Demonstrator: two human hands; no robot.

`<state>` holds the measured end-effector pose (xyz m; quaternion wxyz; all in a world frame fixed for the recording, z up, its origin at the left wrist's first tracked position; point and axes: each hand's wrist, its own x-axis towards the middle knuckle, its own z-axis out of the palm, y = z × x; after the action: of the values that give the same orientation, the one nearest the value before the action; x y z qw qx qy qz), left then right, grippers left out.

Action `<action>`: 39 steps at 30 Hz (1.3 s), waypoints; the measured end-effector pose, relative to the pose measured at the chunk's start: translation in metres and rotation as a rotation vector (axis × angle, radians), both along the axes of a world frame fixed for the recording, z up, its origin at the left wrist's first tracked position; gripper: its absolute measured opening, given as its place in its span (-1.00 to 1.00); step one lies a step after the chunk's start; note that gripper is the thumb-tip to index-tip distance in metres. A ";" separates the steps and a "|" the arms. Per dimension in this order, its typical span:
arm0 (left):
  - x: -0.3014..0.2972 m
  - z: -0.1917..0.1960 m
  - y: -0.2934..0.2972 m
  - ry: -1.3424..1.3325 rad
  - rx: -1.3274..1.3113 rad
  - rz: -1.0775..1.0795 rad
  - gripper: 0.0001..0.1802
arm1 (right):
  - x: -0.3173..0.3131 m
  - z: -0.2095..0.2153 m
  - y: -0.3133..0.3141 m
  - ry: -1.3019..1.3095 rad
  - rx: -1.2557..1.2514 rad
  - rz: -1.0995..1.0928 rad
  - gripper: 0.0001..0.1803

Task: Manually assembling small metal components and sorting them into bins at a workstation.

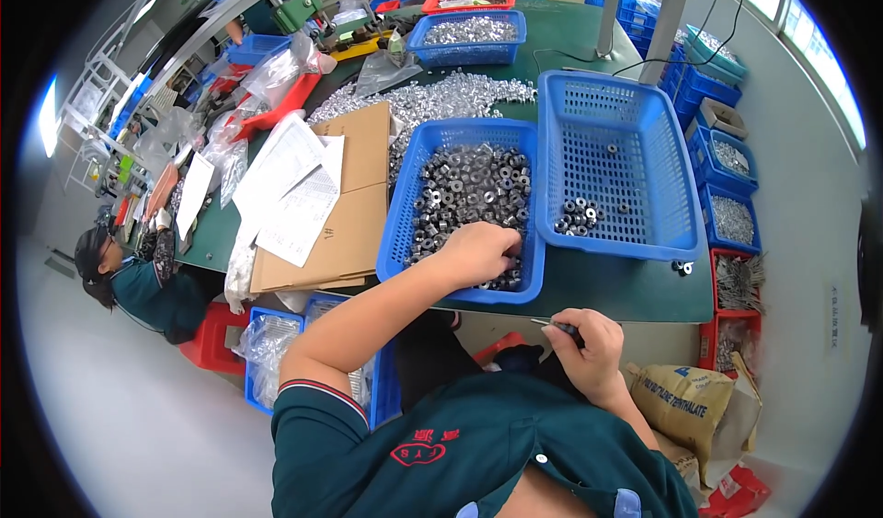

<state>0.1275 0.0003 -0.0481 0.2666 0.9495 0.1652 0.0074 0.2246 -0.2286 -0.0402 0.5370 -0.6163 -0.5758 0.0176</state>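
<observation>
Right hand (589,345) clenched around a thin dark metal tool (555,325), its tip poking out to the left, held just off the near edge of the green worktable (598,288). Left hand (478,253) reaches into the blue plastic mesh basket (405,228) heaped with small dark grey metal rings (469,187), fingers curled down among them; whether it grasps any, cannot tell. Just beside it on the right, a larger blue mesh basket (635,104) with only a few rings (579,216). To the left, flattened brown cardboard (354,233) under white printed sheets (294,187). Beyond, a loose pile of shiny silver metal parts (432,95). Another person (138,283) sits at the table's far left.
</observation>
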 end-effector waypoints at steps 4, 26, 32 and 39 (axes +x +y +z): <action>0.002 0.001 -0.004 -0.013 0.067 0.010 -0.84 | -0.001 0.000 0.000 -0.003 0.001 -0.004 -0.82; -0.060 0.020 -0.015 -0.663 -1.319 0.320 -0.74 | -0.003 0.010 0.017 -0.039 0.013 0.027 -0.80; -0.073 0.020 -0.042 -0.768 -1.433 0.353 -0.71 | -0.008 0.029 0.041 -0.078 0.117 0.005 -0.76; -0.080 0.020 -0.065 -0.836 -1.682 0.386 -0.64 | -0.014 0.030 0.054 -0.107 0.140 0.054 -0.77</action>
<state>0.0479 -0.0642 -0.0279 0.8926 0.3242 0.1618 0.2683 0.2102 -0.1745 -0.0098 0.5468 -0.5615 -0.6197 -0.0412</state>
